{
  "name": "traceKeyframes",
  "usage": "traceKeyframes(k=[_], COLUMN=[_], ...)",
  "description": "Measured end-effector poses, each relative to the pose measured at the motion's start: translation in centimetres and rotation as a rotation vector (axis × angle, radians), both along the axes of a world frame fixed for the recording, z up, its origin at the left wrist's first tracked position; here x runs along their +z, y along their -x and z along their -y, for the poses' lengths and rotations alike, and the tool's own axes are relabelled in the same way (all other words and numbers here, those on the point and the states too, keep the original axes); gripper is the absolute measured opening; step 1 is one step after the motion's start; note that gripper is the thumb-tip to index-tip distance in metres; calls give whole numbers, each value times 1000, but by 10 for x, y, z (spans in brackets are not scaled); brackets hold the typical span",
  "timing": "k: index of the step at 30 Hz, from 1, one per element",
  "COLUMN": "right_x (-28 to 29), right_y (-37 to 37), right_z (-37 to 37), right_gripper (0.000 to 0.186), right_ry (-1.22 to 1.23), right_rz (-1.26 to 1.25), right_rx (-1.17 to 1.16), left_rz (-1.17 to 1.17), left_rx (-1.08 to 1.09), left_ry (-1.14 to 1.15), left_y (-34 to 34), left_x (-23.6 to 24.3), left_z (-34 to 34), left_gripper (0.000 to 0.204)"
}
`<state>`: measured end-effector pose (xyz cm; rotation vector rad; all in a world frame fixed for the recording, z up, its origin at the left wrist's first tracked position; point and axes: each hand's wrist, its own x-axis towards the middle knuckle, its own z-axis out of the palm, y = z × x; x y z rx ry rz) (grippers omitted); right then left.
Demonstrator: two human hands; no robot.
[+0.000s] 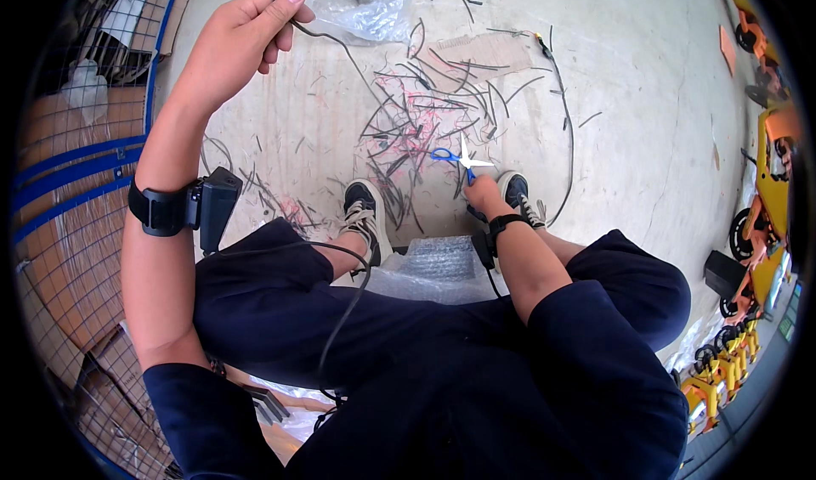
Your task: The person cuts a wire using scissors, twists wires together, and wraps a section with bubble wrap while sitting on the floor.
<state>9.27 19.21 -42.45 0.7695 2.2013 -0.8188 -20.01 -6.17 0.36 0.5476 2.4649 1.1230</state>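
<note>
Raised at the upper left, my left hand (252, 36) pinches a thin black cable (331, 37) between thumb and fingers. One end of the cable runs out past the top of the picture; the other trails down toward a heap of cut black pieces and pinkish strands (416, 123) on the floor. Low between my shoes, my right hand (485, 196) is closed on a pair of blue-handled scissors (467, 162). Their pale blades are spread apart, and one blue loop sticks out to the left of the hand. The scissors are well away from the held cable.
Flattened cardboard (484, 59) lies under some scraps, with clear plastic wrap (365, 8) behind it. A longer dark cable (568, 132) curves along the floor at right. Blue wire-mesh caging (76, 174) stands at left, yellow wheeled equipment (778, 174) at right. Bubble wrap (438, 263) lies below my shoes.
</note>
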Motion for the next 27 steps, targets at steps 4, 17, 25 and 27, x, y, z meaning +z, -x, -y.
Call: traceKeyframes(k=[4, 17, 25, 27], right_x=[9, 6, 15, 24], right_y=[0, 21, 26, 38], right_z=[1, 12, -9, -27], right_gripper=[32, 34, 32, 33], right_ry=[84, -197, -206, -223], right_rz=[82, 123, -83, -200], right_rx=[-132, 93, 14, 115], left_rz=[25, 79, 133, 85], left_rx=[6, 70, 31, 2], left_ry=[66, 76, 124, 120], left_y=[-2, 15, 22, 21], left_x=[-2, -26, -27, -15], left_z=[0, -26, -24, -18], left_gripper=[41, 36, 36, 36])
